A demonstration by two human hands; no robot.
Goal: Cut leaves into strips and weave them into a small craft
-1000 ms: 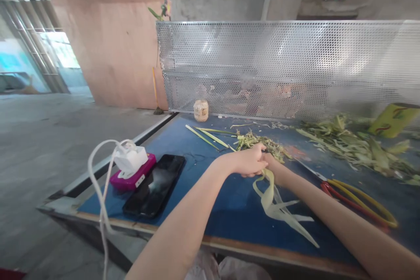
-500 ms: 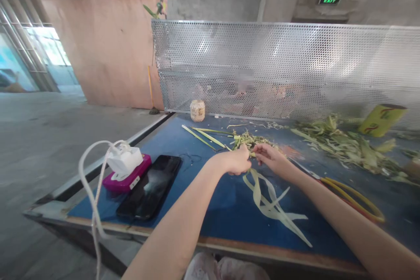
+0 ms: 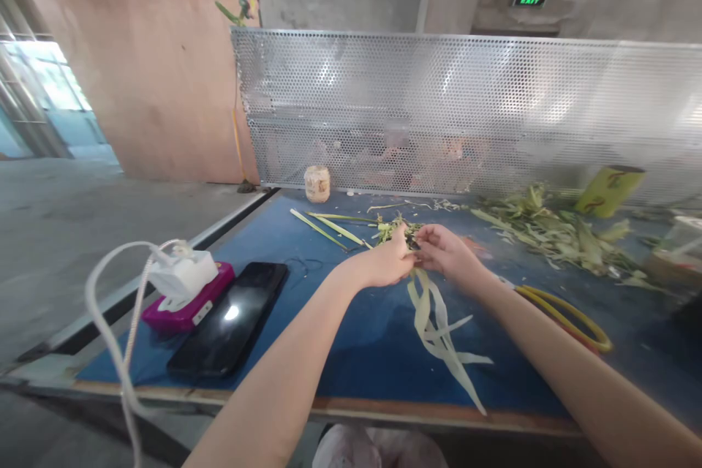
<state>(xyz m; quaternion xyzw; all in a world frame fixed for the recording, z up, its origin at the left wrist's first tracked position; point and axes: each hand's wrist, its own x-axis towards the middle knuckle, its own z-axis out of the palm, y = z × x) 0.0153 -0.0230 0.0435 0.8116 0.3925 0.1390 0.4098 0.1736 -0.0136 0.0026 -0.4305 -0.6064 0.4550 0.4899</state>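
My left hand (image 3: pixel 390 261) is closed round a bundle of plant strips, thumb on top. Long pale leaf strips (image 3: pixel 439 329) trail from under the hands toward the table's near edge, some crossing. My right hand (image 3: pixel 445 252) meets it from the right, fingers bent and pinched together at the bundle; what lies between its fingertips is hidden. Just beyond the hands is a tangle of greenish plant scraps (image 3: pixel 387 227), partly covered by the left hand. Several green stalks (image 3: pixel 329 227) lie to the left of it.
A black phone (image 3: pixel 230 322) and a magenta power strip (image 3: pixel 211 292) with a white plug and cable lie left on the blue table (image 3: pixel 362 358). Yellow-handled scissors (image 3: pixel 570 311) rest right. Behind are a husk pile (image 3: pixel 553 234), a yellow can (image 3: pixel 608 190), a whitish jar (image 3: pixel 316 183) and a perforated metal screen (image 3: pixel 439 102).
My right hand has come closer to my left, its fingers now at the bundle. The camera has turned slightly right, so the scene sits further left.
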